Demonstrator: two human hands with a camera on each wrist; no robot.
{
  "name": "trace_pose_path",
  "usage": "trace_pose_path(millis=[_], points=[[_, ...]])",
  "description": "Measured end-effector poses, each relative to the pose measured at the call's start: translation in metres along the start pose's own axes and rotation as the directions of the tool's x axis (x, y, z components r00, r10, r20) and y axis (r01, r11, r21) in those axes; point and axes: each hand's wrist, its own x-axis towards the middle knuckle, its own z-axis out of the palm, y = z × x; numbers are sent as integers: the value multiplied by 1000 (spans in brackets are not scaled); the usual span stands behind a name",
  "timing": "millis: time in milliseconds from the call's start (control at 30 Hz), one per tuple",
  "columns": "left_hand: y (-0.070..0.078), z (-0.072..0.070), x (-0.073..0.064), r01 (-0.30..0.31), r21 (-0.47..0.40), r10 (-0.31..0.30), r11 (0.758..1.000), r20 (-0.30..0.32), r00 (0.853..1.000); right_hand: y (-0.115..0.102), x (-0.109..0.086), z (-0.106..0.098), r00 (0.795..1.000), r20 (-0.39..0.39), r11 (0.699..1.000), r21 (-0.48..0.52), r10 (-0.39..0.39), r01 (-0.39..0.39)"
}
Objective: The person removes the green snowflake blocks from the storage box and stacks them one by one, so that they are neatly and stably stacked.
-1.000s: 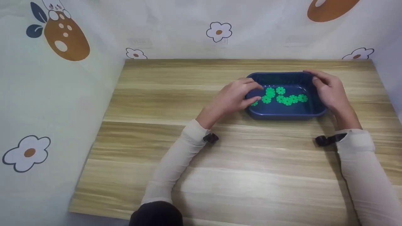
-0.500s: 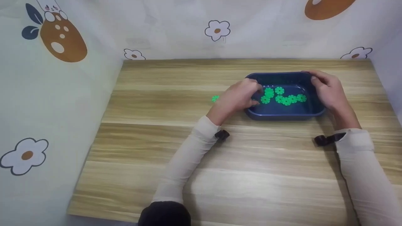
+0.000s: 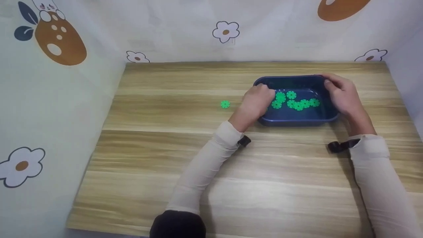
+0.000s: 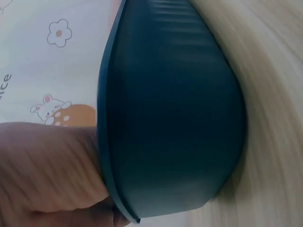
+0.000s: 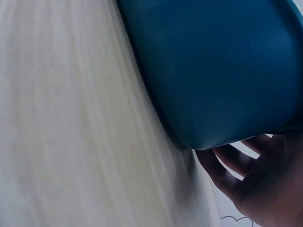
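A dark blue plastic tub (image 3: 297, 123) stands on the wooden table, with several green notched building discs (image 3: 291, 95) lying inside. My right hand (image 3: 342, 94) grips the tub's right end, thumb over the rim; in the right wrist view its fingers (image 5: 222, 172) reach along the outside wall. My left hand (image 3: 256, 102) reaches over the left rim into the tub with curled fingers, a sliver of green showing by it. Its fingertips are hidden, so I cannot tell whether it pinches a disc. One green disc (image 3: 225, 104) lies on the table left of the tub.
The wooden table (image 3: 158, 148) meets a pale printed backdrop (image 3: 185, 33) behind and a side wall (image 3: 49, 109) at the left. A small black wrist camera (image 3: 337, 146) sticks out from the right sleeve, and another (image 3: 244, 141) from the left.
My left hand has shifted right and its fingers have curled in at the tub's left end. The disc on the table, hidden at first, now shows fully. The right hand keeps its hold.
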Motion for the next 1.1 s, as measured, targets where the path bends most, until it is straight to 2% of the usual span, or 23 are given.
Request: trace_pose_path(millis=[167, 300, 467, 667, 900, 1000, 1100], points=[[1, 2, 1, -3, 23, 3, 1000, -33, 999, 0, 1, 1, 999, -17, 999, 25, -47, 47], [1, 3, 3, -17, 17, 18, 1000, -29, 999, 2, 1, 1, 997, -36, 997, 41, -68, 69], [-1, 4, 7, -37, -26, 37, 999, 1, 999, 5, 1, 0, 998, -40, 997, 49, -51, 53], [-2, 5, 6, -69, -40, 68, 997, -25, 997, 5, 0, 0, 999, -39, 998, 44, -36, 38], [5, 7, 6, 20, 62, -20, 998, -3, 1000, 2, 1, 1, 999, -31, 999, 33, -31, 32], [8, 6, 6, 54, 78, -56, 995, 19, 998, 2, 1, 2, 999, -27, 999, 27, -28, 29], [8, 5, 6, 60, 70, -63, 996, 33, 997, 2, 1, 2, 999, -28, 999, 16, -38, 39]])
